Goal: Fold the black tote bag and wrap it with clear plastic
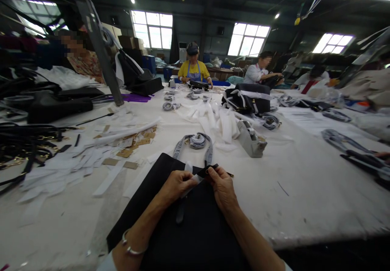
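My left hand (179, 183) is closed in a pinch at a white strip (198, 178). My right hand (223, 186) grips a black tab (202, 173) between thumb and fingers, beside a gold-coloured eyelet. The two sets of fingertips are near each other, above the upper part of a black bag (195, 238). A silver-coloured bracelet (135, 251) encircles my left wrist.

The bag lies directly in front of me on the white table (304, 198), beneath both forearms. A dark rounded tab (180, 214) lies on its face, below my left hand. Wrapped handles (209, 151) extend beyond its top edge; a wrapped coil (197, 140) lies between them.

To the right of the handles stands a tape dispenser (252, 140), just beside a heap of white strips (224, 125). To the left lie scattered paper strips (57, 169) and, farther out, black straps (18, 145). Across the table, a person in yellow (184, 68) has both hands near a black item (198, 85).
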`<state>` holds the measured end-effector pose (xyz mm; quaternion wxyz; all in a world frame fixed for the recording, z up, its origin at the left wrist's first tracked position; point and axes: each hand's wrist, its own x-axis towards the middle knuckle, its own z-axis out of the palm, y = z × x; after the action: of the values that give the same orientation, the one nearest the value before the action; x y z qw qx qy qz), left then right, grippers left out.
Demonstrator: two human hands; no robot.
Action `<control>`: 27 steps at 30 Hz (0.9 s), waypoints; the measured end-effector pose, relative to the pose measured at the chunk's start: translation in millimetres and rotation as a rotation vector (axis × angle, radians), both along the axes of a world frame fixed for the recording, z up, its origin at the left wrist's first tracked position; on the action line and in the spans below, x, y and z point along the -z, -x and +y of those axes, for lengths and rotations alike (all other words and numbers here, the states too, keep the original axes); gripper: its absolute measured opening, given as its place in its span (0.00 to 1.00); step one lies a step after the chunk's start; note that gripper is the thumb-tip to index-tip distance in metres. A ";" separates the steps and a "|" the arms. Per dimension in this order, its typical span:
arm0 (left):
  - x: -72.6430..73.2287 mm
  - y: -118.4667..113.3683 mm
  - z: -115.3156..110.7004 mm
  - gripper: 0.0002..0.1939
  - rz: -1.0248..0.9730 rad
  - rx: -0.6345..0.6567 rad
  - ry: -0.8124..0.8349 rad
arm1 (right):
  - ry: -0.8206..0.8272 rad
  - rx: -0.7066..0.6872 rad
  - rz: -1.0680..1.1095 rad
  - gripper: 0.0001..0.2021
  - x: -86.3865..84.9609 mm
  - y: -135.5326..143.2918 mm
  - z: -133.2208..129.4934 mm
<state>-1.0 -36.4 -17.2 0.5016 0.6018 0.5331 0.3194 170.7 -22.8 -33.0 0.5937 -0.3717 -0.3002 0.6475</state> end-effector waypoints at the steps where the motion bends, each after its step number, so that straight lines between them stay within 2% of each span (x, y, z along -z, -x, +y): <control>1: 0.2 -0.3 0.2 0.16 -0.002 -0.001 -0.003 | -0.003 -0.012 -0.008 0.13 -0.4 0.1 -0.3; 11: -1.4 1.7 -0.3 0.18 0.015 -0.074 0.010 | 0.003 0.025 -0.063 0.14 2.5 2.3 0.0; 16: -2.0 0.0 -0.6 0.19 -0.007 -0.103 0.034 | 0.019 0.051 -0.097 0.16 -2.1 4.3 -1.4; 22: -4.9 -8.0 -1.2 0.21 -0.017 -0.101 0.034 | -0.032 -0.039 -0.126 0.15 -3.4 5.3 -1.7; 27: 3.1 -11.0 3.9 0.25 0.008 -0.116 0.042 | -0.040 -0.043 -0.065 0.15 -2.2 6.4 2.1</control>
<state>10.0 -32.6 -20.4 0.4927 0.5606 0.5755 0.3343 164.3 -20.7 -30.8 0.5769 -0.3742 -0.3399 0.6416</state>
